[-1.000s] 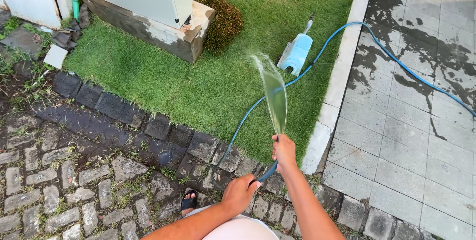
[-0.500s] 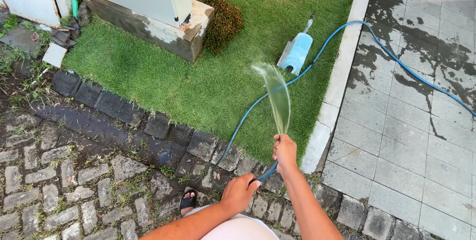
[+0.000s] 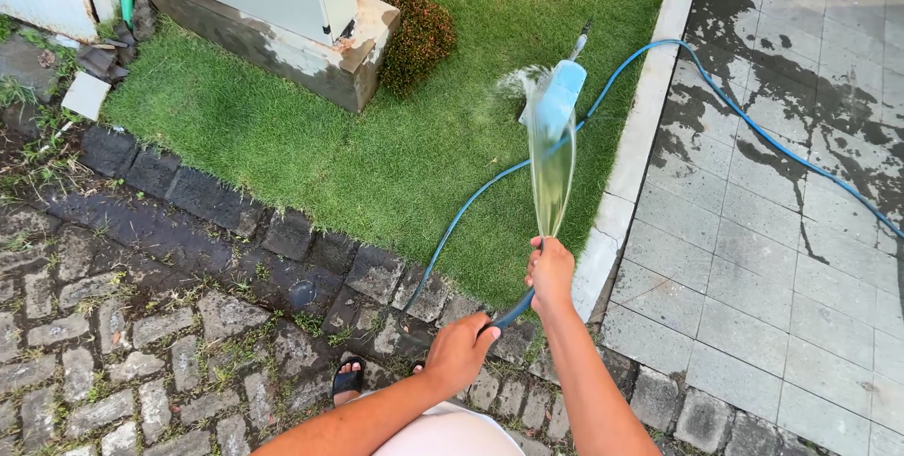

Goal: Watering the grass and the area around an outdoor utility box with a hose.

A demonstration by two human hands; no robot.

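Outdoors, the right hand (image 3: 550,272) grips the end of the blue hose (image 3: 508,310), fanning water (image 3: 551,164) over the lawn (image 3: 377,145). The left hand (image 3: 459,352) clasps the hose lower down. It runs across grass onto wet grey paving (image 3: 782,230); cobblestones (image 3: 141,324) lie underfoot.

Blue hose (image 3: 471,206) across green grass (image 3: 311,136); light blue dustpan (image 3: 562,89); reddish-brown shrub (image 3: 419,32); dark grey cobbles (image 3: 141,324); pale grey pavers (image 3: 782,277) blotched with darker wet patches.
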